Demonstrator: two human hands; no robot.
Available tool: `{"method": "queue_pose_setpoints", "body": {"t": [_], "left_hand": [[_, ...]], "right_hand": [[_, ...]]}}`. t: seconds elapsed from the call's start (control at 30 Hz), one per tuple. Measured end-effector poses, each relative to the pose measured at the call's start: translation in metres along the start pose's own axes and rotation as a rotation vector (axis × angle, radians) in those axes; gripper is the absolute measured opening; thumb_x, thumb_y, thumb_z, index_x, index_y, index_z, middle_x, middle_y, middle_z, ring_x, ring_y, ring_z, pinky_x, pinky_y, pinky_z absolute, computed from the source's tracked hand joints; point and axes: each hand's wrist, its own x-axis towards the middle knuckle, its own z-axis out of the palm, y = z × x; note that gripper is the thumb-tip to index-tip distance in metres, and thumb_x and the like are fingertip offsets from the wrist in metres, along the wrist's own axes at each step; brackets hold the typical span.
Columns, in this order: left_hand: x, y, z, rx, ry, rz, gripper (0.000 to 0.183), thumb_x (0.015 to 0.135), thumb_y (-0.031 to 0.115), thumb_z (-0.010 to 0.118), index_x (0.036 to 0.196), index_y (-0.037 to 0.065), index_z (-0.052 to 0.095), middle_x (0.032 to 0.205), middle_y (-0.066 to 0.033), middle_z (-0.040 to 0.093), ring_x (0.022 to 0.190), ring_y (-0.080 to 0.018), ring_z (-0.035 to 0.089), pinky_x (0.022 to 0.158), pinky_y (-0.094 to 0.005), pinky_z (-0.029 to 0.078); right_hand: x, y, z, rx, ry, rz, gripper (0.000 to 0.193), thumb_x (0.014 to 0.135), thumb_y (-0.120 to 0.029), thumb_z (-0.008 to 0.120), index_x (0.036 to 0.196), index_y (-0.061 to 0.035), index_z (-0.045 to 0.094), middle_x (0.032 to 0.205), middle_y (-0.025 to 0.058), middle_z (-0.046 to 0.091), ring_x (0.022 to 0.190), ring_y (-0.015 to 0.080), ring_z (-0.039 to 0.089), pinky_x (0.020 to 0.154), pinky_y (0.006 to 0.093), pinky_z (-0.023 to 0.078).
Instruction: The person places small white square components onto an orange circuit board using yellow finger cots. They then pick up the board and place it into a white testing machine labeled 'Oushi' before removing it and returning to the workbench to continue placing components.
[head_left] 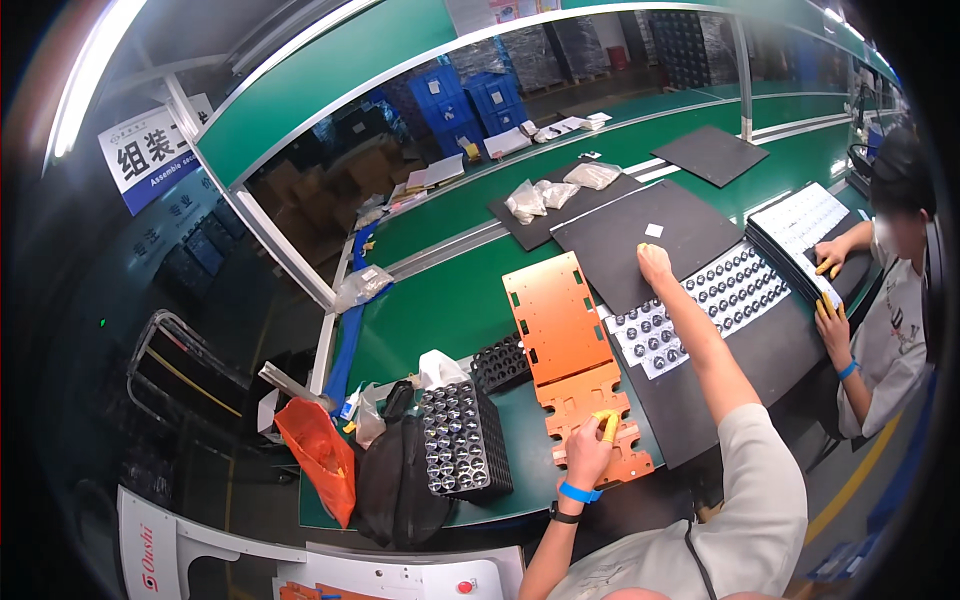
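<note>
Green-topped workbench (430, 320) under a metal frame, dim workshop with overhead tube lights behind. On it, left of the dark mats and in front of the person, lies an orange panel (560, 320): a flat, slotted far section and a near section with a notched outline; whether the two are joined cannot be told. Long axis runs away from the person, far end leaning to the left, notched end toward the body. Left hand (588, 452), yellow cover on a finger, is at the notched section; fingers bent, index and thumb near each other, grip on the panel not determinable. Right hand (655, 264), arm extended, is over a black mat (610, 240) to the right of the panel, near a small white square (654, 230); fingers curled in nearly closed, contents, if any, hidden. Right of the panel: white sheet (655, 362) bearing rows of black round parts. Left of the panel: black tray (498, 455) of upright cylinders, with a black bag (385, 490) and an orange bag (318, 460) beyond. Farther back: clear bags (545, 195) on another dark mat. Far right: a co-worker (900, 300), both hands at a white-topped stack (800, 225).
</note>
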Motion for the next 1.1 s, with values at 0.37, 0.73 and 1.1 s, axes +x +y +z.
{"method": "queue_pose_setpoints", "body": {"t": [0.37, 0.73, 1.1], "left_hand": [[-0.001, -0.002, 0.005, -0.160, -0.002, -0.063, 0.031, 0.094, 0.014, 0.069, 0.124, 0.009, 0.065, 0.067, 0.0000, 0.057, 0.055, -0.0088, 0.047, 0.048, -0.0273, 0.038], [0.019, 0.028, -0.017, -2.031, -0.142, -0.551, 0.049, 0.101, 0.042, 0.048, 0.132, 0.005, 0.054, 0.133, -0.0135, 0.059, 0.124, -0.0285, 0.054, 0.108, -0.0463, 0.042], [0.014, 0.007, -0.034, -1.855, 0.135, -0.876, 0.031, 0.101, 0.026, 0.049, 0.119, 0.003, 0.060, 0.112, -0.0134, 0.061, 0.083, -0.0218, 0.049, 0.073, -0.0331, 0.043]], "right_hand": [[-0.004, -0.010, -0.066, 0.238, 0.113, -0.222, 0.012, 0.076, 0.001, 0.061, 0.087, 0.0035, 0.063, 0.082, 0.0230, 0.067, 0.072, 0.0372, 0.070, 0.061, 0.0439, 0.058], [-0.238, -0.106, -0.264, 0.521, 0.030, -1.028, 0.059, 0.075, -0.014, 0.068, 0.131, -0.0022, 0.053, 0.090, 0.0097, 0.065, 0.081, 0.0258, 0.070, 0.059, 0.0373, 0.057], [-0.098, -0.036, -0.206, 0.609, 0.511, -0.505, 0.019, 0.083, -0.022, 0.072, 0.094, -0.0067, 0.069, 0.080, 0.0057, 0.069, 0.071, 0.0234, 0.067, 0.062, 0.0366, 0.055]]}}
